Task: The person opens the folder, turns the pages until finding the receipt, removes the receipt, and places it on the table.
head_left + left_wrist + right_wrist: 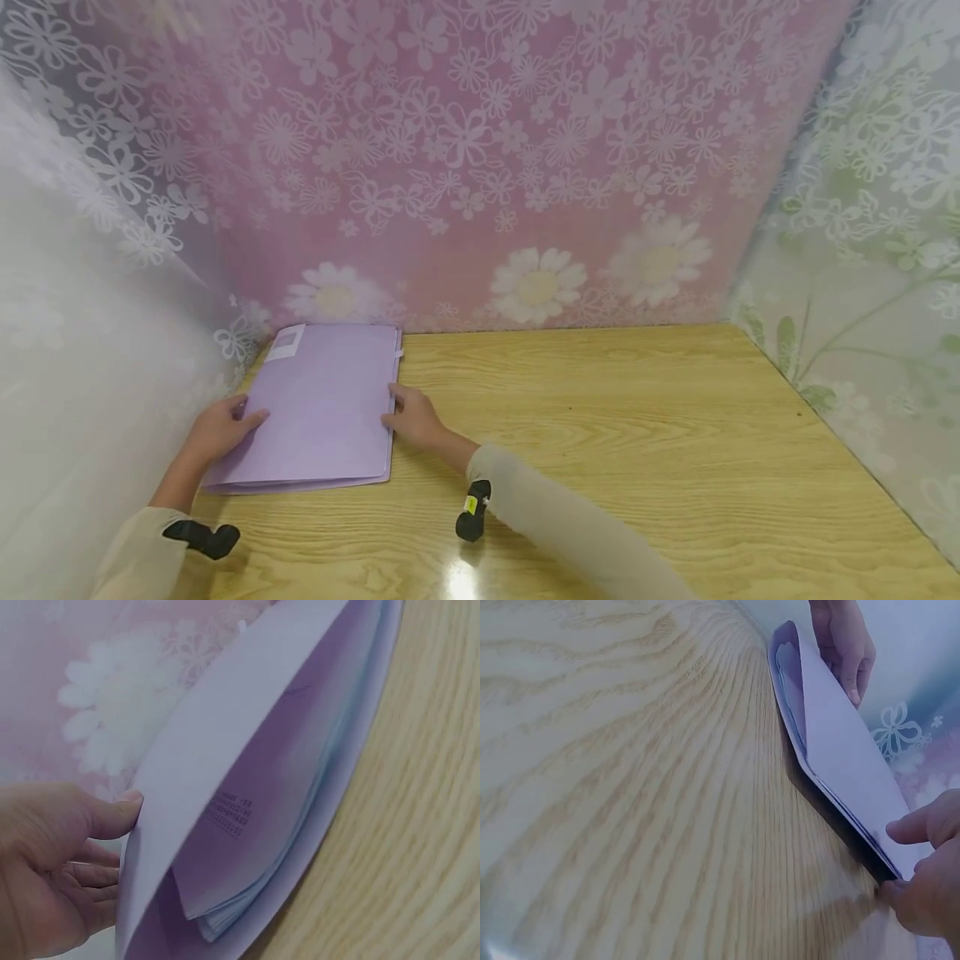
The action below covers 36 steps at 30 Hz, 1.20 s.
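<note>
A purple folder lies at the left of the table, its cover bowed up a little along the near edge. My left hand holds its left side, with the thumb on the cover and the other fingers around the edge. Opposite it, my right hand pinches the right edge between thumb and fingers. Through the gap at the near end, the left wrist view shows a stack of printed sheets inside. A white label sits at the folder's far left corner.
The wood-grain table stretches off to the right of the folder. Flowered cloth hangs along the back, and more stands at the left and right sides. The folder's far edge is close to the back cloth.
</note>
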### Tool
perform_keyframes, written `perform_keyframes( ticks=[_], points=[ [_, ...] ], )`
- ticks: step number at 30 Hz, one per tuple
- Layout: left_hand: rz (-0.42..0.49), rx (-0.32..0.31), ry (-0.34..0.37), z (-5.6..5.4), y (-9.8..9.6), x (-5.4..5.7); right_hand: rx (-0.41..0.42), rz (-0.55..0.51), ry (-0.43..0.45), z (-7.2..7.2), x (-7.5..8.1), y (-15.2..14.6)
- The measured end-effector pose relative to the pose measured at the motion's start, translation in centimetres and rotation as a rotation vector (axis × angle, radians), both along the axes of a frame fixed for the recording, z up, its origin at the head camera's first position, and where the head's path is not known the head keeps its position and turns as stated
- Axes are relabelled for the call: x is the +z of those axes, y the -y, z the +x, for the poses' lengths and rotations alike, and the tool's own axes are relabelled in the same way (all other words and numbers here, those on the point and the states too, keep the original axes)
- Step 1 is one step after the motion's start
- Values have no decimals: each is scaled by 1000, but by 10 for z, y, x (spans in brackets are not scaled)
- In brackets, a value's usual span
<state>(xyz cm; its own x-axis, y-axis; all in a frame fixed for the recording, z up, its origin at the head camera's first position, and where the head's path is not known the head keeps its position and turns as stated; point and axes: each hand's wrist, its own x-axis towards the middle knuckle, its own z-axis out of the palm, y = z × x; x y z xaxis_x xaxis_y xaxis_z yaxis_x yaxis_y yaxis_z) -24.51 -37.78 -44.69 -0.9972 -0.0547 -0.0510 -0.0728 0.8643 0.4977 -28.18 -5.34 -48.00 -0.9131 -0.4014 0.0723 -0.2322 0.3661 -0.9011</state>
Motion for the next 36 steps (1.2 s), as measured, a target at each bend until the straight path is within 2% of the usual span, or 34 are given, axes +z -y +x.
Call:
perform_keyframes(
  ticks=[3,5,8,11,15,20,27,33,36],
  points=[
    [53,11,12,0,-1,2,-15,-109,38,-1,0,-6],
    [104,5,55,0,-2,4,-35,-149,53,0,-1,-12],
    [162,-27,109,0,-7,6,-61,-162,54,-1,-2,-25],
    [208,-82,130,2,-15,6,-86,-164,54,0,-2,-41],
    [257,-139,140,4,-36,7,-106,-162,69,1,-2,-70],
    [304,-195,130,3,-74,8,-120,-160,82,2,-3,-112],
    [407,-239,124,-10,-128,-10,-185,-129,43,1,-2,-173],
    [405,-265,68,-21,-169,-25,-155,-87,5,4,7,-218],
    [400,-301,46,-24,-188,-31,-151,-43,-4,6,9,-239]
  ],
)
